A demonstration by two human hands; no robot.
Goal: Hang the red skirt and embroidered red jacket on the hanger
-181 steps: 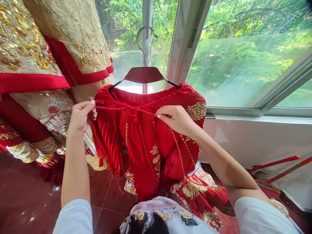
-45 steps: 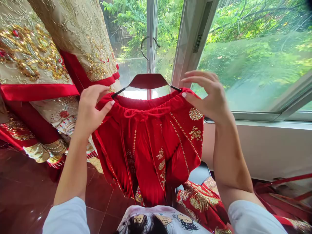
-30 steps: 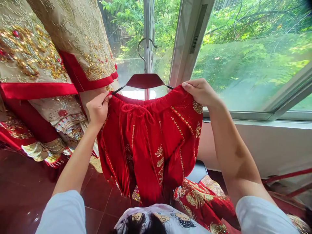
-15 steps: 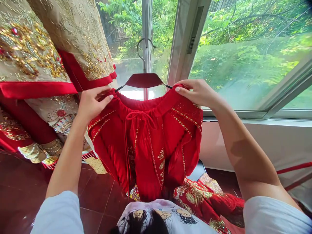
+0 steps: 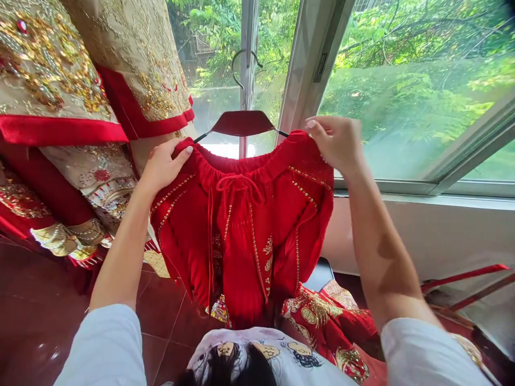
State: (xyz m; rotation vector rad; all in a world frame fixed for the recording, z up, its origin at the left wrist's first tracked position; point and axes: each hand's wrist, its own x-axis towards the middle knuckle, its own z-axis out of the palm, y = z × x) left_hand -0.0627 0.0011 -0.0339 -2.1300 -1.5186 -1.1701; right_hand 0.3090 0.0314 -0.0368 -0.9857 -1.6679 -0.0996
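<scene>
A red skirt [image 5: 241, 236] with a gathered waistband, a tied drawstring bow and gold beaded trim hangs in front of me. Above its waistband is a maroon hanger [image 5: 242, 122] with a metal hook; I cannot tell whether the hook rests on anything. My left hand [image 5: 164, 163] is closed on the waistband's left end, thumb in front. My right hand [image 5: 340, 142] is just beyond the waistband's right end, slightly raised, thumb and fingers curled together. Whether fabric is between its fingers is hidden.
Beaded cream and red garments [image 5: 132, 80] hang close on the left. Sliding windows [image 5: 402, 107] stand ahead and to the right above a pale wall. Gold-embroidered red cloth [image 5: 322, 321] lies by a dark chair [image 5: 322, 271]. Red bars [image 5: 466, 276] lean at the right.
My right hand has shifted from the waistband's right end to just outside it, fingers curling. The skirt and hanger have risen slightly in view, and my left hand still grips its end.
</scene>
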